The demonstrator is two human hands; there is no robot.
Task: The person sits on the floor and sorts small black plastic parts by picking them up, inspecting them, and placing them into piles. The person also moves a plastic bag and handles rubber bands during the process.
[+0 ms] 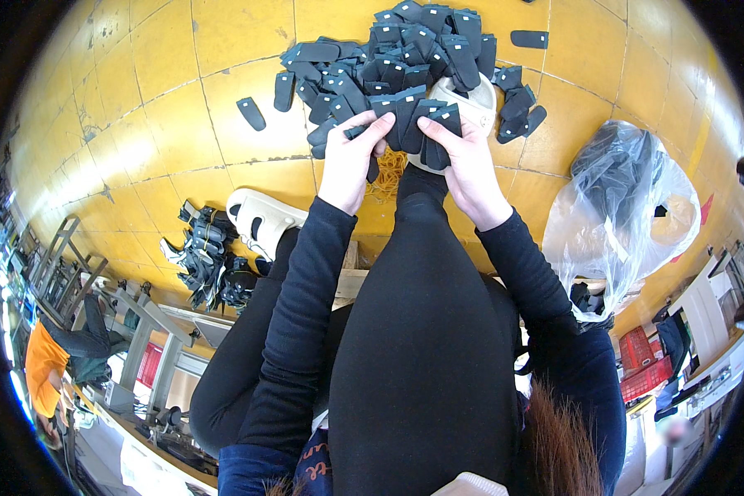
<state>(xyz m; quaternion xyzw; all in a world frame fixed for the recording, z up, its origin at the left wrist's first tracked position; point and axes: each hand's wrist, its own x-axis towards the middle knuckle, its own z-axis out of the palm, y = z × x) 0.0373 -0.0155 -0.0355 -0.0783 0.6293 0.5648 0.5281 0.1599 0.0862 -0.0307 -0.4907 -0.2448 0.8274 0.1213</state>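
Between both hands I hold a fanned row of flat, dark tab-shaped pieces point(407, 112), each with a small white mark near its straight end. My left hand point(351, 157) pinches the row's left part, thumb on top. The right part is gripped by my right hand point(469, 165), its thumb pressed onto the pieces. Just beyond lies a big heap of the same dark pieces point(397, 58), rounded at one end. Below the hands, a tangle of thin yellow-orange bands point(386, 178) lies on the floor, partly hidden by my foot.
Single dark pieces point(251, 114) lie apart on the yellow tiled floor point(174, 107). At the right stands a clear plastic bag point(616, 215) with dark contents. Dark bundles point(207, 256) lie left, beside a beige clog point(260, 221). A person in orange point(45, 368) is far left.
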